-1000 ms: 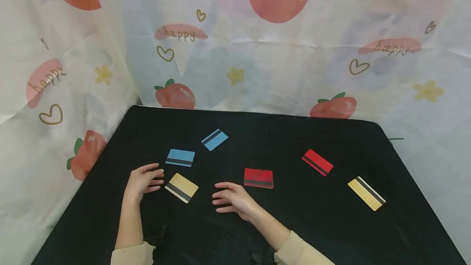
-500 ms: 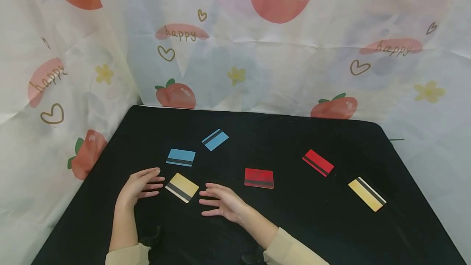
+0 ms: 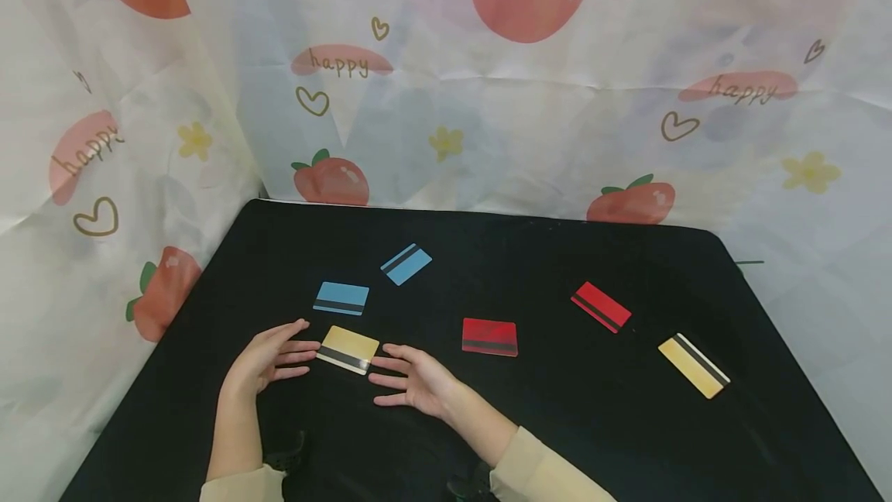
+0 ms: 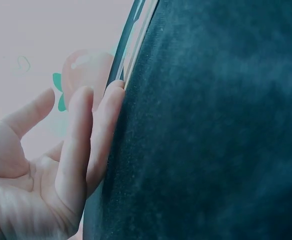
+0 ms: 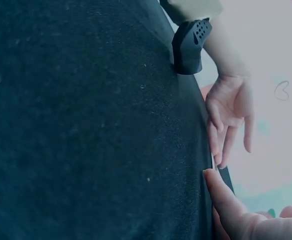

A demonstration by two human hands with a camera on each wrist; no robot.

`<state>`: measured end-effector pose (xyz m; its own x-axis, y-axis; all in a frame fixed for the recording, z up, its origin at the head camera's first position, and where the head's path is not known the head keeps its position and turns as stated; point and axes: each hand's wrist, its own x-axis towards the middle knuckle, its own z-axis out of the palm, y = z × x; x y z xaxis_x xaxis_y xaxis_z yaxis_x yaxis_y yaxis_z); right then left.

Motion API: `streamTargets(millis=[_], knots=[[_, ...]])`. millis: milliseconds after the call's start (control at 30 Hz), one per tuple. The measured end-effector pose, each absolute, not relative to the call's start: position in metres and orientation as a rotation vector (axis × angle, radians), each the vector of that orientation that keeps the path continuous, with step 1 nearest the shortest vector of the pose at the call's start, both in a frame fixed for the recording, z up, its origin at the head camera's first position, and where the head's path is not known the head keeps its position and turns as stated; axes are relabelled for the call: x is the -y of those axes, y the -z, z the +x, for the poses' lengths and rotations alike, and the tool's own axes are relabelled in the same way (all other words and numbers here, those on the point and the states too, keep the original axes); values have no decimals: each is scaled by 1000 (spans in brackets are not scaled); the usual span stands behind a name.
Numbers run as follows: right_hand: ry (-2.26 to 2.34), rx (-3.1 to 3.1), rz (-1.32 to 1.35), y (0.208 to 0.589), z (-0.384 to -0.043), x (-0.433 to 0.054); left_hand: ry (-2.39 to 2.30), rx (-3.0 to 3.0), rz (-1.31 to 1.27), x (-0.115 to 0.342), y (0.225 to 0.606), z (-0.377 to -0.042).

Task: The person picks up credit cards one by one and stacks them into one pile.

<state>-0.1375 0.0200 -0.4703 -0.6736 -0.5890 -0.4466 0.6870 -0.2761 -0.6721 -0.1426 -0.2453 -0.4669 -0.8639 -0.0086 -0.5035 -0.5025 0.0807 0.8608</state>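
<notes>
A gold card (image 3: 348, 350) with a dark stripe and a white border lies between my two hands on the black table (image 3: 571, 424). My left hand (image 3: 268, 359) is at its left edge, fingers nearly straight, one fingertip touching the card's corner. In the left wrist view, the fingers (image 4: 76, 145) of that hand are extended and the thumb stands apart. From the other side, my right hand (image 3: 421, 386) has spread fingers reaching the card's right edge. The right wrist view shows part of my right hand (image 5: 236, 215) low in the corner, with my left hand (image 5: 228, 110) beyond.
Behind the gold card lie two blue cards, one nearer (image 3: 341, 298) and one farther back (image 3: 406, 264). To the right are two red cards, one near (image 3: 490, 337) and one farther (image 3: 602, 307), and another gold card (image 3: 694, 366). A printed curtain (image 3: 488, 122) surrounds the table.
My right hand has moved left to the gold card, and my left hand has come to its other edge. The card has turned slightly and shifted a little. The other cards have not moved.
</notes>
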Motion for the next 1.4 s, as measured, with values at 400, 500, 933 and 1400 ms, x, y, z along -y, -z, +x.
streamTargets(millis=[400,500,933,1400], knots=[[1992,-1171,118,472,-139,-18,-1792,-2061,-494,238,465,-141],[1988,-1191,118,472,-139,-17,-1782,-2100,-486,235,465,-139],[1991,-1232,104,471,-139,-17,-1746,-2141,-419,229,467,-136],[2014,-1295,83,468,-143,-24,-1791,-2123,-350,226,469,-136]])
